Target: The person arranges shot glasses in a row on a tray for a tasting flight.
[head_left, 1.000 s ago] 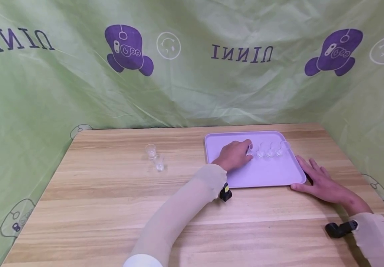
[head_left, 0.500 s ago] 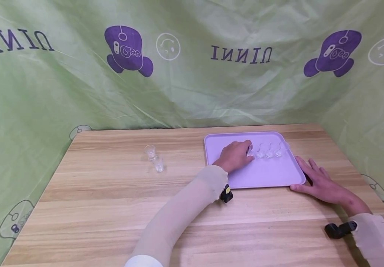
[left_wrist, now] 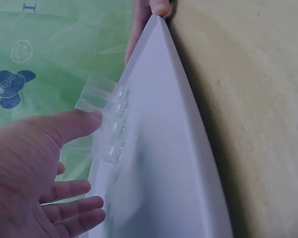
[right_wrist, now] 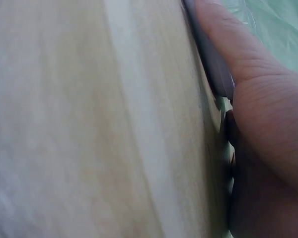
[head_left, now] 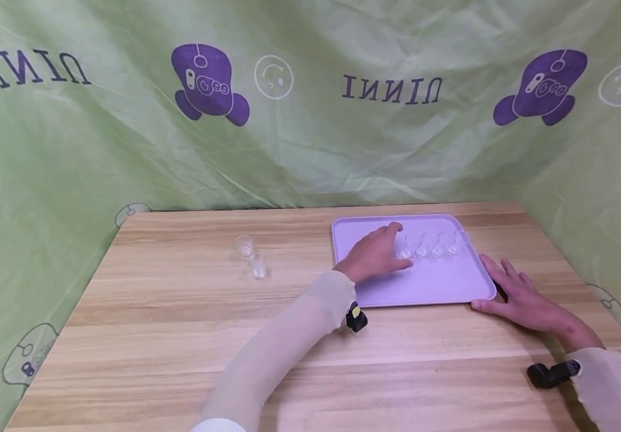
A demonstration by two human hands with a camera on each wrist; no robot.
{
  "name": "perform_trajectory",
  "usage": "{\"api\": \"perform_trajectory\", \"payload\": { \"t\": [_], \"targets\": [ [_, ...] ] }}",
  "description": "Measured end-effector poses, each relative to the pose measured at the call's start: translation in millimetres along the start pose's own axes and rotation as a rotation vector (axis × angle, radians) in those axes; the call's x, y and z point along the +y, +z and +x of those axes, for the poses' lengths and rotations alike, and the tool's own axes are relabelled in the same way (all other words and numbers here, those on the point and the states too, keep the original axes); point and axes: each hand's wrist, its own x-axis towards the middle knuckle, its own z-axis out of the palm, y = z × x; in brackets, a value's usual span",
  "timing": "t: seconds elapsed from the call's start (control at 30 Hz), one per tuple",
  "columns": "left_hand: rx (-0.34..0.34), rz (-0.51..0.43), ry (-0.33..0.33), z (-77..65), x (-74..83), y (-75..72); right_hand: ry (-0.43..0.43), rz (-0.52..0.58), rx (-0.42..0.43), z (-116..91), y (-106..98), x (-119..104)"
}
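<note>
The left hand (head_left: 372,255), thumb and fingers spread wide and holding nothing, is just beside the left end of a row of four clear shot glasses (head_left: 422,251) that runs to the right edge of the lilac tray (head_left: 423,285). The right hand (head_left: 521,303), fingers extended, rests against the tray's near right corner; two more glasses (head_left: 258,268) stand near the worktop's (head_left: 153,336) far left corner.

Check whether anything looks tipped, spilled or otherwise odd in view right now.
Nothing looks tipped or spilled: four clear cups stand in a row on the purple tray, and two more cups stand on the table to its left. One oddity: the green backdrop has upside-down smileys, mouths above eyes.
</note>
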Motion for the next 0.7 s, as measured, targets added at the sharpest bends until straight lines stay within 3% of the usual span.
{"api": "perform_trajectory", "payload": {
  "t": [0.4, 0.7],
  "targets": [
    [0.039, -0.035, 0.107, -32.8, -5.9, -35.1, 0.009, -0.003, 0.0, 0, 0, 0],
    [0.116, -0.01, 0.166, -83.8, -20.7, -73.9, 0.016, 0.006, -0.01, 0, -1, -1]
  ]
}}
